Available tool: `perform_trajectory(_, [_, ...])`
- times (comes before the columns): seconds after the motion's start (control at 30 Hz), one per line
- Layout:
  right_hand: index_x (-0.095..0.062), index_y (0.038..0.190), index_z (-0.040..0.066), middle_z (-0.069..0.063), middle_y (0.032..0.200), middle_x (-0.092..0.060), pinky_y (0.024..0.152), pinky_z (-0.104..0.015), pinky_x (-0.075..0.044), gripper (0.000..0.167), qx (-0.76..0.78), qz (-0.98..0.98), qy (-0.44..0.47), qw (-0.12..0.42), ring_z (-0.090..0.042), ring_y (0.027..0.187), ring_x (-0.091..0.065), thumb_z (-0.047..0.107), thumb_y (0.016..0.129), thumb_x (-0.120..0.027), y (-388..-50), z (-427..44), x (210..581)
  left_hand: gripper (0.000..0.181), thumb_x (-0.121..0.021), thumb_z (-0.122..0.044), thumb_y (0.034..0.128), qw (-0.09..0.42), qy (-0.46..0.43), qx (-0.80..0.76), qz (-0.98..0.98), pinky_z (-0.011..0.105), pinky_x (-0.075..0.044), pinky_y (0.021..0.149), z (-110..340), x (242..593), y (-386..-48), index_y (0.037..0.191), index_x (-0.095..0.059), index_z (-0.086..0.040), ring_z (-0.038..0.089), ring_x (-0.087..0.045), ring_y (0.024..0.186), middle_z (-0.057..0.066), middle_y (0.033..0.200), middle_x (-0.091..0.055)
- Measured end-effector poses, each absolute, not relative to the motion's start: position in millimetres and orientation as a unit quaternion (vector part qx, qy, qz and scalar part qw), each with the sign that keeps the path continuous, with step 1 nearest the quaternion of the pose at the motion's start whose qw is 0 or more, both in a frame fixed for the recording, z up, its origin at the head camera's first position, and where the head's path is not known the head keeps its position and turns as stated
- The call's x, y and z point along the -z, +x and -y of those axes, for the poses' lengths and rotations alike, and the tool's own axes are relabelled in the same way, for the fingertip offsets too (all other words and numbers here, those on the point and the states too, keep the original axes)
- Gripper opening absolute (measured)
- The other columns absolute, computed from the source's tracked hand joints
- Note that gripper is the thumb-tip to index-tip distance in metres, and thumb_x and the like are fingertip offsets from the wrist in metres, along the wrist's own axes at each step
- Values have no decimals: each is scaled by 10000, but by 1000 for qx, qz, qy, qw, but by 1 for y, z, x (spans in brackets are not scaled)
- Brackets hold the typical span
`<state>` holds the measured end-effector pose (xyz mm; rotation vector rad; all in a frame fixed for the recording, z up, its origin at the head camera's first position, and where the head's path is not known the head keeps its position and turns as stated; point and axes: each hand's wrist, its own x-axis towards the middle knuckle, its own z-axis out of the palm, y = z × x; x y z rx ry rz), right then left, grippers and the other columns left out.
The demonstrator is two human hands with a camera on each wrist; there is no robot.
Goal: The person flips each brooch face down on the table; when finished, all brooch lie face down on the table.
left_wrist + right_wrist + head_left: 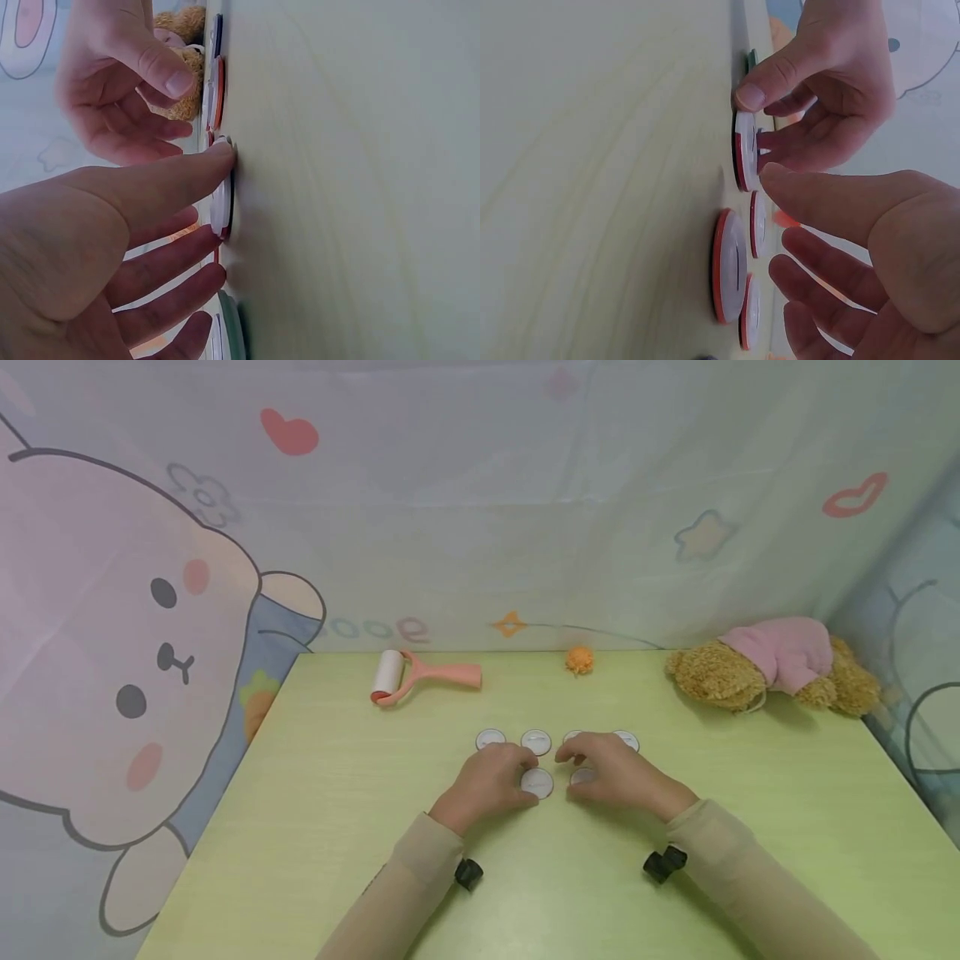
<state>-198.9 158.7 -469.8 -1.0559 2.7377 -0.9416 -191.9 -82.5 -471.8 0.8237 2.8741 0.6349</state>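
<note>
Several flat round badges, white on top with coloured rims and a thin pin-like line, lie in two rows on the table. My left hand (491,783) holds the front-left badge (537,783) by its edges, thumb on the near side and fingertips on the far side. My right hand (618,772) hovers over the front-right badge (582,776), fingers loosely bent and apart, holding nothing. In the right wrist view that red-rimmed badge (730,266) lies clear of the fingers. Behind are a badge (491,739) and another badge (536,742); my right hand partly hides two more.
A pink-handled roller (442,674) lies at the back left of the light green table (300,843). Near the back edge sits a small orange object (579,660). A teddy bear in a pink top (780,660) lies at the back right. A printed cloth (480,527) hangs behind.
</note>
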Motion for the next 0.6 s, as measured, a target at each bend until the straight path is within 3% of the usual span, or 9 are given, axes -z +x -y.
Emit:
perform_trajectory(0.3, [-746,1127,43,-35,1118,-759,891,-443,-566,357,294,-887,-355,-3,-221,954,-714,98,808,-896,-198,-170,470,313,-911,-222,793,37,266,-198,-943,300,-528,781,82,470,-192,1052,-763,-124,117,-598,855,-27,1002,-737])
perform_trajectory(0.6, [-736,1141,39,-54,1131,-752,896,-445,-567,353,300,-881,-364,6,-257,983,-712,81,821,-879,-196,-172,473,328,-910,-244,812,47,258,-195,-945,309,-539,794,81,468,-191,1078,-768,-116,117,-608,877,-12,1028,-743])
